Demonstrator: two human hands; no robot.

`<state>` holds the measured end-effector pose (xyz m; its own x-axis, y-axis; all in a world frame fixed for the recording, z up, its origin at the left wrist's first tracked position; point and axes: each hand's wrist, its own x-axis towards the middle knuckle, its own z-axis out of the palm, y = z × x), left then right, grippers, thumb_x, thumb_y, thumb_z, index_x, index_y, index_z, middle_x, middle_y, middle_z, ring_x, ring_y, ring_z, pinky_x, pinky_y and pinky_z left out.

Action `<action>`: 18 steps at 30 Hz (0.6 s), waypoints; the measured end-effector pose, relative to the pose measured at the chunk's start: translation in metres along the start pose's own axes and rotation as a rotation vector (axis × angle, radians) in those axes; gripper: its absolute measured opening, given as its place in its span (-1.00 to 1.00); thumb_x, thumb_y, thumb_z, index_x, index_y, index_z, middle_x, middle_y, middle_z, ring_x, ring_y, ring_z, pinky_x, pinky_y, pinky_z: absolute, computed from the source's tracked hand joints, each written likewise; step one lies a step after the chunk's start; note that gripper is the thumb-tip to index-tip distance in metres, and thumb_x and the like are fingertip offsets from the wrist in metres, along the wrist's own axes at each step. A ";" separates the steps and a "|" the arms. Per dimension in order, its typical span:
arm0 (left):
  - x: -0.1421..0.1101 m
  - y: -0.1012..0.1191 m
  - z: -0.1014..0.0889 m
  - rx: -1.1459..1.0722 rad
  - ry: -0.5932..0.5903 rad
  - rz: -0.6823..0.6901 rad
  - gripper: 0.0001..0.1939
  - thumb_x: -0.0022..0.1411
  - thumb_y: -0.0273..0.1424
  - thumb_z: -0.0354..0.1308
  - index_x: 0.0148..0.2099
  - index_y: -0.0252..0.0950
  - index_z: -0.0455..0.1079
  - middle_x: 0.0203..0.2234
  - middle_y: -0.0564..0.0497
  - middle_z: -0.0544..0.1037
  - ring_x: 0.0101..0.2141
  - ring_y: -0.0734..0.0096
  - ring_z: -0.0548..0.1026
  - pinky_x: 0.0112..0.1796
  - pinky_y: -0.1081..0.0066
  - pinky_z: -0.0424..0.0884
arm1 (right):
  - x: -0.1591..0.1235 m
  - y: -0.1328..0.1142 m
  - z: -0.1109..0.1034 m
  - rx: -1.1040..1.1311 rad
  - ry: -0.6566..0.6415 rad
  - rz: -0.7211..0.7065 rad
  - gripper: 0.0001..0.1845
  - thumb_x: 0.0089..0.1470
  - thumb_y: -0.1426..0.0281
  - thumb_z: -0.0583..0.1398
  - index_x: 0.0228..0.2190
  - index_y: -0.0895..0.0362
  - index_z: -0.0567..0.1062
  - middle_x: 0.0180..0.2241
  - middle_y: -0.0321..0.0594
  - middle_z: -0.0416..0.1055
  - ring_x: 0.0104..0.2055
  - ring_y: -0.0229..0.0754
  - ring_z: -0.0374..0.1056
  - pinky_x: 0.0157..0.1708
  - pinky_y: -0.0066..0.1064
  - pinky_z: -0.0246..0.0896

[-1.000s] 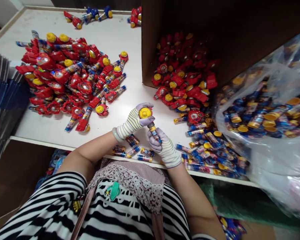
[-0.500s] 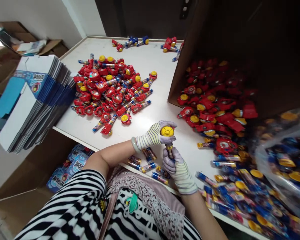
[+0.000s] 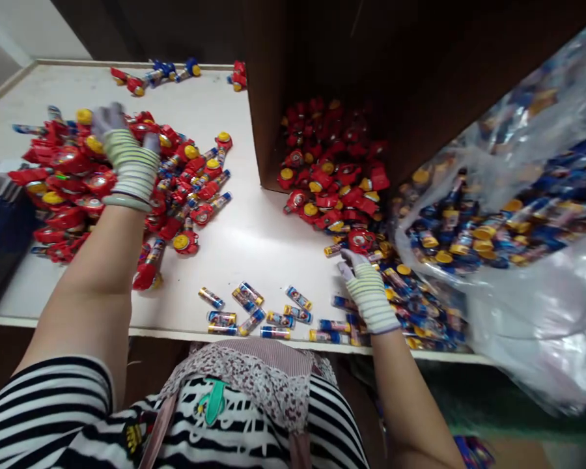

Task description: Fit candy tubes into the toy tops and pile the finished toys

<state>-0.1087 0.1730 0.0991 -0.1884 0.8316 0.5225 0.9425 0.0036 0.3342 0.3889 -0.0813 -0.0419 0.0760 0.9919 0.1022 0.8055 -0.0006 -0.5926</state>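
Observation:
My left hand (image 3: 127, 153), in a striped knit glove, is over the left pile of red toys with yellow caps (image 3: 71, 159). Its thumb stands apart from its fingers, and I make out nothing held in it. At the right, my gloved right hand (image 3: 364, 283) hovers among small blue-and-yellow tubes (image 3: 344, 301), fingers bent but apart. Just beyond its fingertips lies a red toy with a round disc (image 3: 360, 241). Between the hands, several loose printed tubes (image 3: 273, 319) lie along the table's front edge.
A large cardboard box (image 3: 264, 130) on its side holds more red toys (image 3: 329, 156). Right of it, a clear plastic bag (image 3: 512, 312) spills tubes onto the white table (image 3: 244, 228). Blue toys (image 3: 163, 70) lie at the back. Folded cartons (image 3: 2, 221) stand at the left edge.
My left hand has moved left to the red pile and no longer holds the yellow-capped toy. My right hand has let go and moved right to the tubes. The view has swung right.

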 end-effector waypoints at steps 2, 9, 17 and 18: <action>-0.043 0.062 0.035 -0.207 -0.250 0.170 -0.53 0.35 -0.42 0.13 0.23 -0.48 0.17 0.15 -0.14 0.33 0.16 0.03 0.28 0.24 -0.07 0.16 | 0.014 -0.009 -0.006 -0.186 -0.028 -0.013 -0.55 0.19 0.43 0.07 0.08 0.23 0.48 0.09 0.09 0.46 0.14 0.06 0.35 0.19 -0.04 0.21; -0.134 0.234 0.151 -0.578 -0.745 0.261 -0.39 -0.05 -0.56 0.29 0.11 -0.43 0.40 0.21 -0.33 0.32 0.25 -0.17 0.23 0.28 -0.05 0.10 | 0.048 -0.049 0.002 -0.607 -0.270 0.065 -0.62 0.15 0.56 0.12 -0.03 0.22 0.57 0.02 0.22 0.43 0.06 0.18 0.35 -0.06 -0.07 0.30; -0.165 0.178 0.124 -0.829 -0.813 0.030 -0.54 -0.23 -0.48 0.39 -0.24 -0.24 0.30 -0.45 0.04 0.49 -0.41 0.24 0.53 -0.28 0.21 0.55 | 0.010 -0.041 0.014 -0.236 -0.235 -0.127 -0.64 0.14 0.33 0.17 -0.04 0.14 0.52 -0.05 0.01 0.50 -0.02 0.04 0.39 0.03 -0.11 0.28; -0.173 0.171 0.112 -0.939 -0.799 -0.007 -0.55 -0.16 -0.42 0.38 -0.19 -0.25 0.30 -0.44 0.04 0.49 -0.45 0.30 0.52 -0.33 0.25 0.55 | 0.006 -0.044 0.019 -0.105 -0.205 -0.127 -0.61 0.18 0.30 0.14 0.01 0.14 0.49 -0.06 -0.01 0.51 -0.03 0.02 0.41 0.02 -0.11 0.31</action>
<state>0.1159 0.0924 -0.0223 0.3401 0.9404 0.0027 0.3158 -0.1170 0.9416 0.3430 -0.0725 -0.0307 -0.1421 0.9899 0.0001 0.8581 0.1232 -0.4984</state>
